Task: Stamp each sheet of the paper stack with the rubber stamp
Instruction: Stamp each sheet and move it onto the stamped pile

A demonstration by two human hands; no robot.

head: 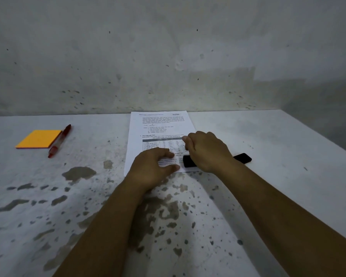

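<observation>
The paper stack (160,124), white printed sheets with a table on the top page, lies in the middle of the table. My left hand (154,166) presses its spread fingers on the stack's lower part. My right hand (206,150) hovers at the stack's right edge with its fingers curled under and the thumb on top. What is inside that fist is hidden. A long black bar-shaped object (243,157), possibly the rubber stamp or its pad, lies across the paper's right edge, and my right wrist covers its middle.
An orange sticky-note pad (39,138) and a red pen (59,141) lie at the left of the white, stained table (288,136). A grey wall (168,56) stands right behind the paper. The table's right edge runs diagonally at the far right.
</observation>
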